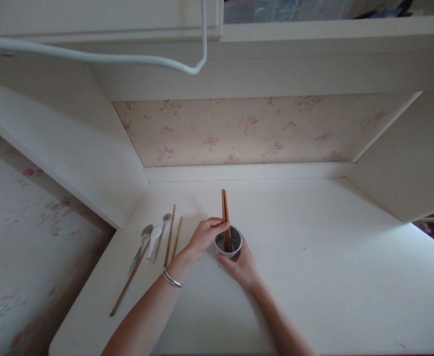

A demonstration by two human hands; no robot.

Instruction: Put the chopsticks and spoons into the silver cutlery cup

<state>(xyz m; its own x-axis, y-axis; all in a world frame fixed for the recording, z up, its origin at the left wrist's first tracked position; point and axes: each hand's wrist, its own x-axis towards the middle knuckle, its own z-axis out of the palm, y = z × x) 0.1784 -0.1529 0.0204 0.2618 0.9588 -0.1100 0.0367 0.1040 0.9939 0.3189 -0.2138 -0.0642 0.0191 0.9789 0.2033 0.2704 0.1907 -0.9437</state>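
A small round cup (218, 247), grey inside with a pale rim, stands on the white table in front of me. Several wooden chopsticks (226, 210) rise nearly upright from it, their lower ends inside. My left hand (205, 235) has its fingers closed on the chopsticks just above the rim. My right hand (243, 264) wraps round the cup's right and near side, thumb along the front. Left of my left hand lie loose chopsticks (170, 236), a fork (157, 248), a white spoon (153, 242) and a metal spoon (147, 231).
Another chopstick (128, 284) lies slantwise near the left edge of the white table (331, 277). Side panels flank the table, with a flowered wall (239, 131) behind. Overhead runs a white cable or tube (139, 60) below a cabinet (91, 17).
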